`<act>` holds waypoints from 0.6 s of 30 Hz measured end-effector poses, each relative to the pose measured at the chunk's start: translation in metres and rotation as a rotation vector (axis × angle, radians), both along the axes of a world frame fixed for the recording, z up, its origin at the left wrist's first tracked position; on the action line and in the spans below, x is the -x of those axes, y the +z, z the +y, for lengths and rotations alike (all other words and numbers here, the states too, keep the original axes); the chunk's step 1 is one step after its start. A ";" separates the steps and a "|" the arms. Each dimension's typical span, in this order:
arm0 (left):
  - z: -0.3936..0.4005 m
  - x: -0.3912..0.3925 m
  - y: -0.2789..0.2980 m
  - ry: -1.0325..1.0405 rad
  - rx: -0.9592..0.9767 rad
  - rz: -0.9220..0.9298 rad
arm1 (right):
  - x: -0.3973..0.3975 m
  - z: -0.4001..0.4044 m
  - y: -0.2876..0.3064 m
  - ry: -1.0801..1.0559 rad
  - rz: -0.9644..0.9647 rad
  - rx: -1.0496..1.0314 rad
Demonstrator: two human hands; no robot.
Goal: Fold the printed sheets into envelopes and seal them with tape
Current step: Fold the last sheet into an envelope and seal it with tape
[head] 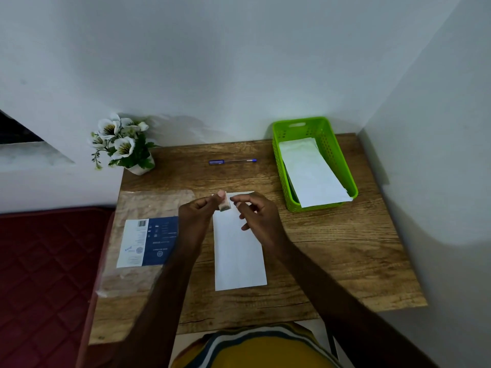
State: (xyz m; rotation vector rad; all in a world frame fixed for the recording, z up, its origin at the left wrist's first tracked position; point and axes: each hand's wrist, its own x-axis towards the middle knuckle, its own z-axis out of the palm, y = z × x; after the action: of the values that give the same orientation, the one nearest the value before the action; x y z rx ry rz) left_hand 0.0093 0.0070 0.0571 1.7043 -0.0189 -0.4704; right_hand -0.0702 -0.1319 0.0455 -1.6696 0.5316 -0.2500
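Note:
A white folded envelope (239,256) lies lengthwise in the middle of the wooden table (345,251). Above its far end, my left hand (198,213) grips a small roll of tape (223,203) between thumb and fingers. My right hand (256,213) is just to the right of the roll, its thumb and forefinger pinched at the roll's edge; whether a tape end is between them is too small to tell. A green plastic basket (281,166) at the back right holds white folded envelopes (313,173).
A clear plastic sleeve with a blue and white printed sheet (148,241) lies at the left. A blue pen (232,161) rests toward the back. A potted white flower (123,144) stands at the back left corner. A dark red mattress (45,274) borders the table's left.

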 end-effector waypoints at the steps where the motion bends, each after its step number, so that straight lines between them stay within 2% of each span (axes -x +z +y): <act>1: 0.000 -0.001 0.001 0.010 -0.005 0.010 | 0.001 0.000 -0.001 0.024 -0.006 0.036; 4: -0.001 -0.002 0.001 0.015 -0.025 0.057 | 0.003 -0.001 -0.003 0.062 -0.002 0.082; 10: -0.002 -0.005 0.005 -0.026 -0.072 0.153 | 0.000 -0.002 -0.005 0.044 0.009 0.041; 18: 0.007 -0.006 0.003 -0.201 -0.106 -0.003 | -0.005 -0.008 -0.004 0.005 0.076 -0.173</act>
State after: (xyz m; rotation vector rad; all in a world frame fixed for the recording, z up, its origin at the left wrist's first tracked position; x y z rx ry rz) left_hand 0.0148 0.0144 0.0601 1.8161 -0.1713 -0.6273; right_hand -0.0655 -0.1394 0.0418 -1.5163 0.5898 -0.1333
